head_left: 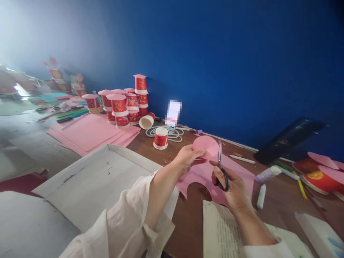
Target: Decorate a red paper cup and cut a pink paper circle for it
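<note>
Between the thumb and fingers of my left hand [189, 157] is a pink paper circle [205, 144], held up above the table. My right hand [233, 184] grips black-handled scissors [220, 157], their blades pointing up at the circle's right edge. Whether the blades are cutting into the paper I cannot tell. Beneath both hands lies a pink paper sheet [239, 168] with rounded pieces cut from its near edge. A red paper cup [161, 139] stands upside down to the left of the circle.
Stacked red cups with pink paper tops [119, 105] stand at back left, behind a pile of pink sheets [94, 132]. A coiled cable [176, 136] lies by a blurred-out phone [173, 113]. Rightward are a glue stick [267, 174], a marker [261, 197] and a black cylinder [288, 139].
</note>
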### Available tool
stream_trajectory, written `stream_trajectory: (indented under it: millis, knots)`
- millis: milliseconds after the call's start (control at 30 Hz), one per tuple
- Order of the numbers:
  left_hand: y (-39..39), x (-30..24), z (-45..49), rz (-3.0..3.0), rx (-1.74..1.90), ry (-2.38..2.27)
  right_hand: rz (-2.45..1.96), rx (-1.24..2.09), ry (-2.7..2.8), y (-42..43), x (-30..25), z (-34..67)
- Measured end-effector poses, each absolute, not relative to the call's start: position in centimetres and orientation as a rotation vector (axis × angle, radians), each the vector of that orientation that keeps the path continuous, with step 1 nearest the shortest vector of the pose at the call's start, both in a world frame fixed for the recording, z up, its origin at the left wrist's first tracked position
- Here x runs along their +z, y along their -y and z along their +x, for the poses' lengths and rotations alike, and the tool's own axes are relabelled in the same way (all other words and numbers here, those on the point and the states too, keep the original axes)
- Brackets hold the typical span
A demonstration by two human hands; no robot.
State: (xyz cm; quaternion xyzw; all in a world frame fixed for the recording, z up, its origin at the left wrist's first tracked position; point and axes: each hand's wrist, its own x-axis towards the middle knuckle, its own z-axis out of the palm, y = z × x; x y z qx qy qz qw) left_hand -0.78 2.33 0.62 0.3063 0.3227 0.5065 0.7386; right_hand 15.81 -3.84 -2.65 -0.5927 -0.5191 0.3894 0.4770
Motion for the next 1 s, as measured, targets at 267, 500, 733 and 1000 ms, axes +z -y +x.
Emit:
stream_trajectory:
  millis: [267, 500, 733, 1000]
  knots:
    - [-2.37, 0.57, -0.69, 0.675, 1.114, -0.702, -1.476, 0.924, 1.259, 3.92, -2.24, 15.6]
    - [-2.24, 0.84, -0.74, 0.672, 1.109, -0.725, -1.475, 0.917, 1.253, 3.89, -2.2, 15.57]
    - [-2.48, 0.47, -0.69, 0.67, 1.11, -0.711, -1.461, 0.912, 1.258, 3.72, -2.85, 15.96]
    - [-2.86, 0.08, -0.58, 0.637, 1.141, -0.724, -1.493, 0.904, 1.145, 3.71, -2.4, 15.9]
